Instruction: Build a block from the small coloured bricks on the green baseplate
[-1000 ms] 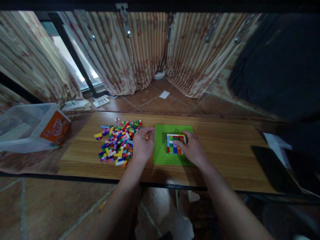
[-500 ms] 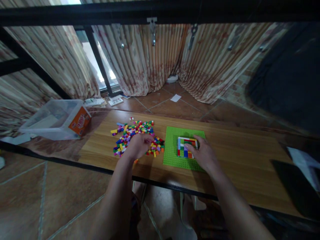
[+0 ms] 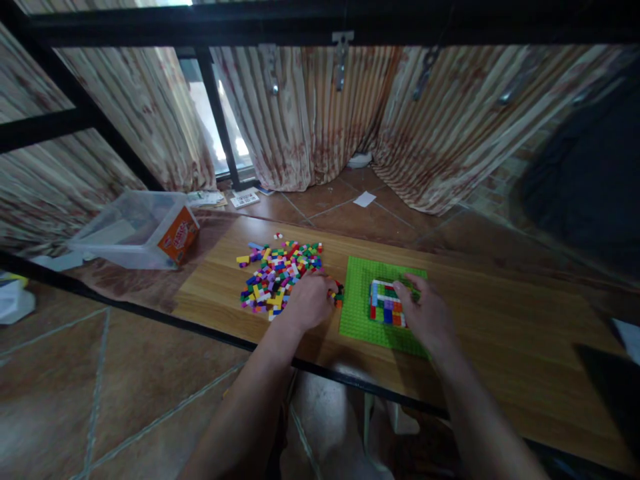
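Note:
My left hand (image 3: 313, 298) is over the right side of a pile of small coloured toy bricks (image 3: 273, 277). Its fingers are curled together, and whatever they may hold is hidden. A green studded baseplate (image 3: 356, 307) lies to the right of the pile. On it stands a low rectangular brick build (image 3: 387, 310) in white, blue, red and orange. My right hand (image 3: 427, 310) is at the right side of this build, thumb and index finger apart, covering part of it. I cannot tell whether the fingertips touch the bricks.
The bricks and baseplate rest on a long wooden table (image 3: 510, 333). At its left end stands a clear plastic bin (image 3: 135, 233) with an orange label. A dark flat object (image 3: 607, 380) lies at the right end. Curtains (image 3: 320, 120) hang behind a black metal bar (image 3: 280, 27).
My left hand has moved right across the pile's near edge. The right thumb has drawn back from over the build toward its right side. The whole view has shifted slightly.

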The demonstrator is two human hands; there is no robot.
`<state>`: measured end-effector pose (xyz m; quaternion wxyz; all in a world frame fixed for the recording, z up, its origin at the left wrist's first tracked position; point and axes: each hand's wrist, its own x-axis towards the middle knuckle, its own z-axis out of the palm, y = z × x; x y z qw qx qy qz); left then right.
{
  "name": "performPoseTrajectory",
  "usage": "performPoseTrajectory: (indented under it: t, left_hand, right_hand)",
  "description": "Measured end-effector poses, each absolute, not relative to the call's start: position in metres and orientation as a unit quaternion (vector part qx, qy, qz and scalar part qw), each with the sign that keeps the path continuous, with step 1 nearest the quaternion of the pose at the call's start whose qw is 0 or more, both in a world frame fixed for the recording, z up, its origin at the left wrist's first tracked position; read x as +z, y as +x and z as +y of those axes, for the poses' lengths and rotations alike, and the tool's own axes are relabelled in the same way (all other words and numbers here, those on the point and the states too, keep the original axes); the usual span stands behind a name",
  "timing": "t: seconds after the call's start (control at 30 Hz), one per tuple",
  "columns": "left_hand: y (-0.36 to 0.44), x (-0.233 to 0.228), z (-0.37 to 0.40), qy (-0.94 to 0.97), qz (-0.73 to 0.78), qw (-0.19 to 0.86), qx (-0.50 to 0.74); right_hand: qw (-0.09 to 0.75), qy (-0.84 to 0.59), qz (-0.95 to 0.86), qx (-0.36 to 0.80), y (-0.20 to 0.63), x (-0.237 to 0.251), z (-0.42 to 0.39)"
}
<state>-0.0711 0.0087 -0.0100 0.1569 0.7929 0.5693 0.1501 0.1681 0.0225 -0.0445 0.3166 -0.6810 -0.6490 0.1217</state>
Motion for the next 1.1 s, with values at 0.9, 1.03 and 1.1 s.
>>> performPoseTrajectory:
  t: [0.9, 1.03, 1.1]
  left_hand:
    - [-0.170, 0.002, 0.006, 0.510, 0.836, 0.156, 0.131]
    - [-0.166, -0.001, 0.008, 0.519, 0.835, 0.154, 0.100]
    - [-0.162, -0.002, 0.011, 0.523, 0.833, 0.150, 0.097]
  right_hand:
    - [0.308, -0.661, -0.675, 0.110, 0.169, -0.051, 0.025]
    - [0.309, -0.662, -0.675, 0.107, 0.167, -0.049, 0.025]
    - [0.314, -0.664, -0.671, 0.103, 0.167, -0.047, 0.025]
